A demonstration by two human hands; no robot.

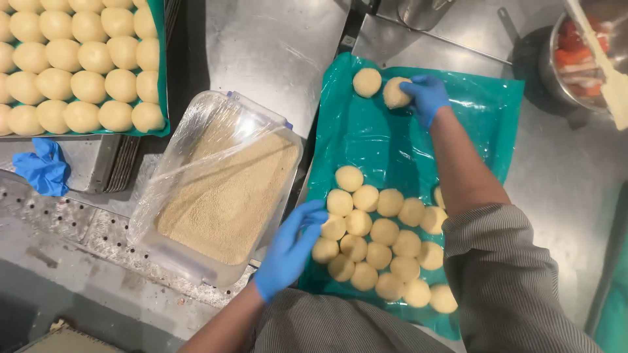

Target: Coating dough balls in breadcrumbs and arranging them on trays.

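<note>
1. A dough ball is gripped by the right hand, fingers curled round it, at the far edge of the green sheet.
2. A second ball is set just left of it, near the sheet's far left corner.
3. The left hand is laid open, fingers spread, on the sheet's near left edge, with nothing held; its fingertips are touching the cluster of balls.
4. The cluster is packed over the sheet's near half.
5. A clear tub of crumbs, partly covered with film, is placed left of the sheet.
6. A filled tray is seen at the bench's far left corner, a blue cloth below it.
</note>
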